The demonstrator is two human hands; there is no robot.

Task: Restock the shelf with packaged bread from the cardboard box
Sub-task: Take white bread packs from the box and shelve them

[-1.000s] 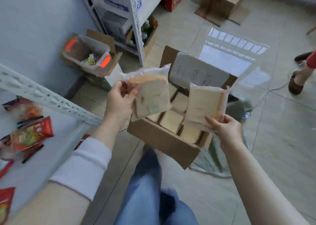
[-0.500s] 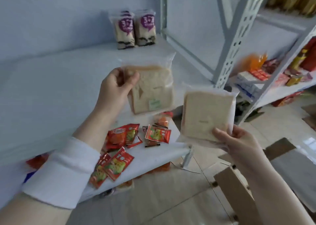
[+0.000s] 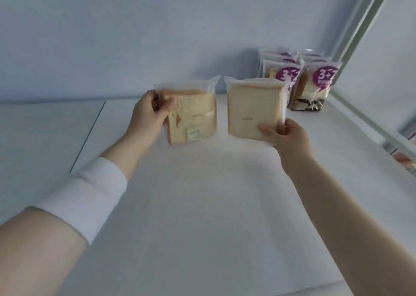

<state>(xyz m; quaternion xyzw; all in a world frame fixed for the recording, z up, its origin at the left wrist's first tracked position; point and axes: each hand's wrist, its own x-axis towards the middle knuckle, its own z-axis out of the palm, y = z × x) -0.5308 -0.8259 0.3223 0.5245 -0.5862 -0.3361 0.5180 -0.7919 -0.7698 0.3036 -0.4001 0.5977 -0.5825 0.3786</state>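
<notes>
My left hand (image 3: 150, 114) grips the left edge of a clear-wrapped bread pack (image 3: 194, 115) with a small green label, held upright over the white shelf (image 3: 202, 205). My right hand (image 3: 285, 136) holds a second bread pack (image 3: 252, 109) by its lower right corner, also upright, just right of the first. Both packs hang above the back half of the shelf board, side by side with a narrow gap between them. The cardboard box is out of view.
Several bread packs with purple labels (image 3: 304, 79) stand in rows at the shelf's back right corner, against the pale wall (image 3: 157, 37). A grey shelf upright (image 3: 360, 25) rises on the right. A dark seam (image 3: 87, 136) crosses the shelf at left.
The view has swung from the box on the floor up to the shelf. Both hands have carried their bread packs forward over the shelf, toward the purple-labelled packs at the back.
</notes>
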